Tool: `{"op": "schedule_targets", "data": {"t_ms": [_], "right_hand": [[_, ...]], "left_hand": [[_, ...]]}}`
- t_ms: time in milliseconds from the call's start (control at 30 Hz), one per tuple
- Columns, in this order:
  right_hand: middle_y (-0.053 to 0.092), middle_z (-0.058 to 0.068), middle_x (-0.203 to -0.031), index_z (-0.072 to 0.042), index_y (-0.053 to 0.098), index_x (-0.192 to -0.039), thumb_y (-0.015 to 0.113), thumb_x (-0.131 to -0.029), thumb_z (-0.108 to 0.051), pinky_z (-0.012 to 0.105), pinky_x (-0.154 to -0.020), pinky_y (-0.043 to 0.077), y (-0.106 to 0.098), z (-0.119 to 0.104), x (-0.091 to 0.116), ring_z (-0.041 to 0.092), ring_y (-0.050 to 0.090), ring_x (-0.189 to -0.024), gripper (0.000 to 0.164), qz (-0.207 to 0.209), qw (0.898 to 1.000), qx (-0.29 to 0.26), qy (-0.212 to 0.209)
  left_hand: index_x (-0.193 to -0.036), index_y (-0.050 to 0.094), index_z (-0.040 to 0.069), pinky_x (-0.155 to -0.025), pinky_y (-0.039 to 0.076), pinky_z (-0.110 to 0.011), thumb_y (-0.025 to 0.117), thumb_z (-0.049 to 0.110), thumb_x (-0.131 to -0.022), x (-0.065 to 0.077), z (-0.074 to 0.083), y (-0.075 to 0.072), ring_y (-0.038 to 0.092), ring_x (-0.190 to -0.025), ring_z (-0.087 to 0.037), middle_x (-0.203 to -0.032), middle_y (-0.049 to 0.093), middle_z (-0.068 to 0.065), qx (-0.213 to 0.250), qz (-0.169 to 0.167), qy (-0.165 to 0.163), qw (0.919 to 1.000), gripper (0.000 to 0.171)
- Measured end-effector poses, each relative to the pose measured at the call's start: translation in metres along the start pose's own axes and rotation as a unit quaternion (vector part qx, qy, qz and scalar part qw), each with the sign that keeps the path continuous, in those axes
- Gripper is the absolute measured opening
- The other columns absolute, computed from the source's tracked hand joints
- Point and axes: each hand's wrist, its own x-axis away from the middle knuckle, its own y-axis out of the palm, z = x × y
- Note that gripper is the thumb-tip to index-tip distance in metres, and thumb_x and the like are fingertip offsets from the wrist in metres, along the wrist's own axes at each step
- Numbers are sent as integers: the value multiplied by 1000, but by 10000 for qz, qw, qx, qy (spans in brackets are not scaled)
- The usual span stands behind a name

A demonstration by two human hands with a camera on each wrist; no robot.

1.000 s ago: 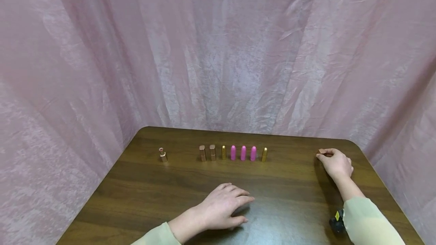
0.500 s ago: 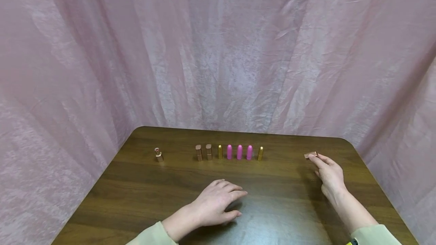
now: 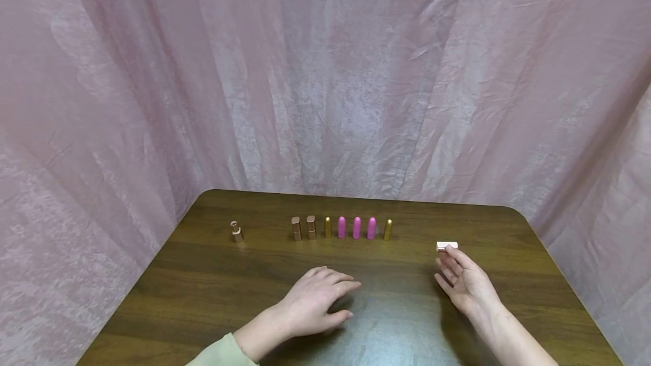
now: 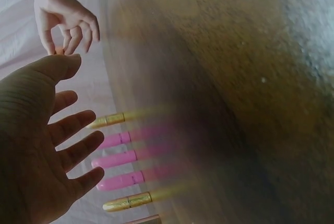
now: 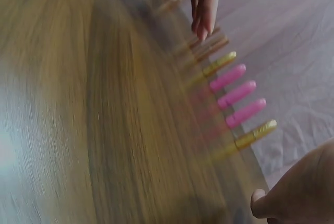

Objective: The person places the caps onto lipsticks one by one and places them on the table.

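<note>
My right hand (image 3: 470, 284) pinches a rose-gold lipstick tube (image 3: 443, 245) between thumb and fingers at the table's right side. The tube lies sideways in the grip, its other fingers spread below. My left hand (image 3: 316, 301) holds nothing over the middle of the table, fingers loosely extended. Beyond it stands a row of upright lipsticks: rose-gold lipsticks (image 3: 296, 229), a gold lipstick (image 3: 328, 227), pink lipsticks (image 3: 357, 228) and another gold lipstick (image 3: 388, 230). In the right wrist view, only part of my right hand (image 5: 302, 192) shows; its held tube is hidden.
An uncapped rose-gold lipstick (image 3: 237, 234) stands apart at the left of the brown wooden table (image 3: 203, 275). A pink curtain (image 3: 346, 83) hangs behind the table and along both sides.
My right hand has moved left and nearer from the table's far right, carrying the rose-gold lipstick tube and turning palm upward. My left hand has barely shifted; the row stands as before.
</note>
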Motion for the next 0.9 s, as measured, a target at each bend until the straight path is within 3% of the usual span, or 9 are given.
{"op": "schedule_targets", "data": {"t_ms": [167, 267, 367, 433, 533, 700, 800, 900], "right_hand": [[67, -14, -101, -25, 67, -95, 56, -106, -30, 38, -122, 18, 7, 11, 2, 5, 56, -112, 17, -87, 9974, -669, 248], [67, -14, -100, -23, 71, -90, 57, -105, -31, 38, -122, 19, 7, 16, 2, 6, 55, -113, 22, -66, 9964, -792, 298], [65, -14, -100, -23, 72, -88, 57, -106, -31, 38, -122, 20, 7, 18, 3, 6, 50, -119, 24, -48, 9966, -769, 284], [65, -14, -100, -23, 72, -88, 56, -106, -30, 37, -121, 20, 5, 19, 3, 7, 48, -122, 24, -28, 9967, -756, 280], [65, -14, -99, -23, 71, -88, 57, -105, -30, 37, -121, 19, 3, 19, 3, 7, 50, -120, 24, -9, 9963, -808, 294], [68, -13, -97, -23, 70, -89, 57, -105, -28, 37, -120, 19, 1, 17, 2, 6, 55, -112, 22, -27, 9956, -887, 312], [68, -13, -97, -24, 70, -90, 57, -105, -28, 36, -120, 19, 1, 17, 1, 6, 57, -109, 20, -40, 9957, -860, 340], [68, -14, -99, -25, 69, -92, 57, -105, -29, 36, -120, 20, 1, 17, 1, 6, 57, -108, 18, -39, 9960, -814, 359]], "left_hand": [[-142, 60, 22, -108, 42, -49, 70, 49, -94, 5, -3, -2, 56, -126, -13, -135, 62, 8, -15, 116, -66, 9999, 56], [-141, 61, 22, -108, 43, -47, 70, 47, -94, 7, -6, -4, 57, -125, -13, -133, 63, 8, 34, 213, -206, 9996, 54], [-139, 63, 23, -106, 44, -46, 71, 45, -94, 11, -13, -10, 59, -122, -15, -130, 65, 7, 264, 467, -585, 9968, 51], [-137, 64, 22, -105, 45, -46, 73, 44, -92, 15, -22, -19, 59, -120, -17, -128, 66, 6, 505, 788, -987, 9907, 50], [-133, 66, 22, -103, 46, -46, 77, 41, -89, 27, -42, -35, 59, -118, -19, -126, 67, 5, 825, 1458, -1683, 9714, 49], [-128, 69, 17, -99, 43, -47, 81, 32, -88, 53, -82, -60, 58, -114, -24, -122, 68, 1, 1092, 2546, -2658, 9234, 44], [-129, 68, 15, -96, 40, -48, 80, 28, -89, 71, -103, -70, 55, -113, -29, -122, 68, -5, 1130, 2882, -3136, 8977, 45], [-132, 66, 12, -94, 39, -51, 79, 28, -90, 85, -121, -76, 52, -116, -34, -124, 66, -10, 1243, 2955, -3550, 8782, 48]]}}
